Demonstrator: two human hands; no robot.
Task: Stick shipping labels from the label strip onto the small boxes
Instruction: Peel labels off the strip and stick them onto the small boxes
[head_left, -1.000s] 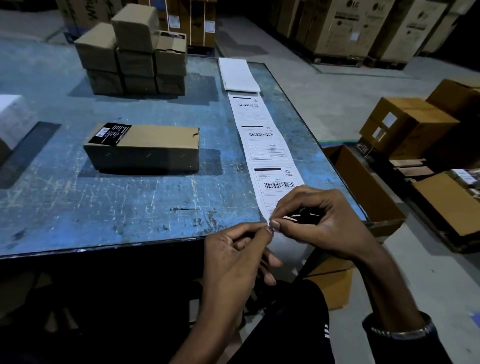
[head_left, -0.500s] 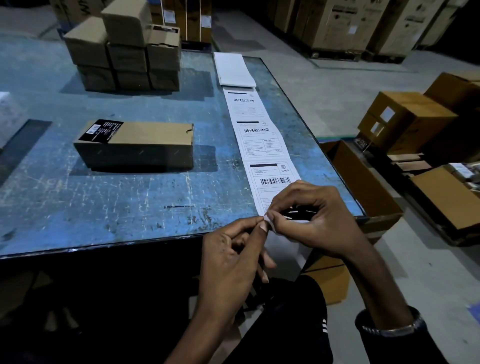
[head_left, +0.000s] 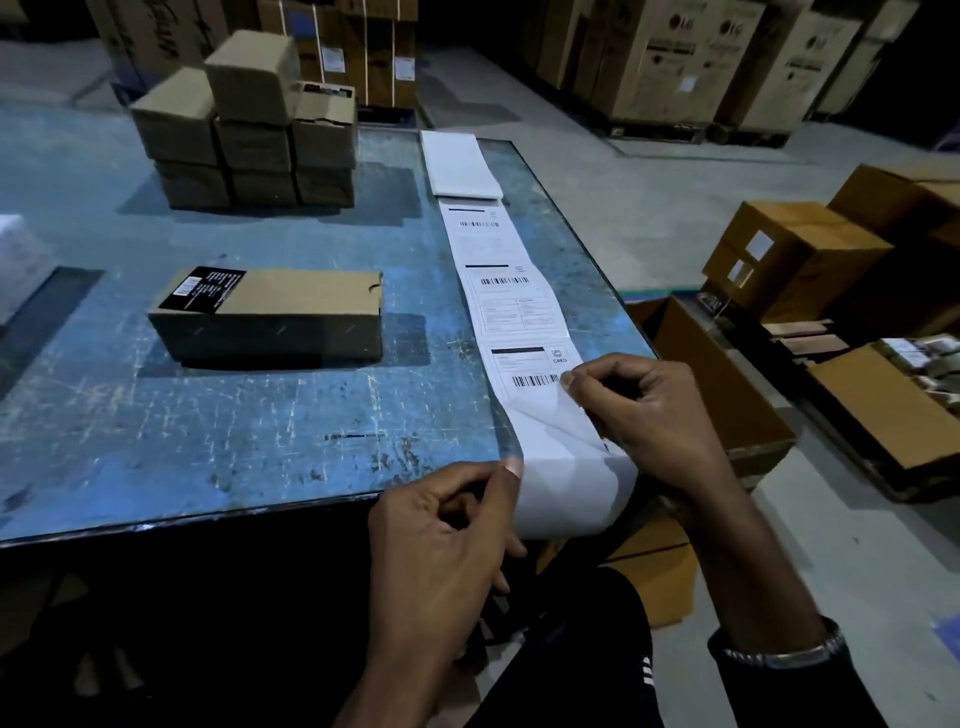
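Peeling the nearest label (head_left: 535, 371) off the strip (head_left: 498, 291), the right hand (head_left: 644, 415) pinches its corner; left hand (head_left: 447, 519) pins the backing; the box (head_left: 270, 312) lies left, nearer it.

A scratched blue table (head_left: 156, 415) fills the left and centre. On the floor at right: an open carton (head_left: 722, 384) just beside the table edge, closed brown cartons (head_left: 800, 260) w/ white stickers further right, flat cardboard (head_left: 883, 415) near them. In the bkgd stand big printed cartons (head_left: 675, 57) on pallets.
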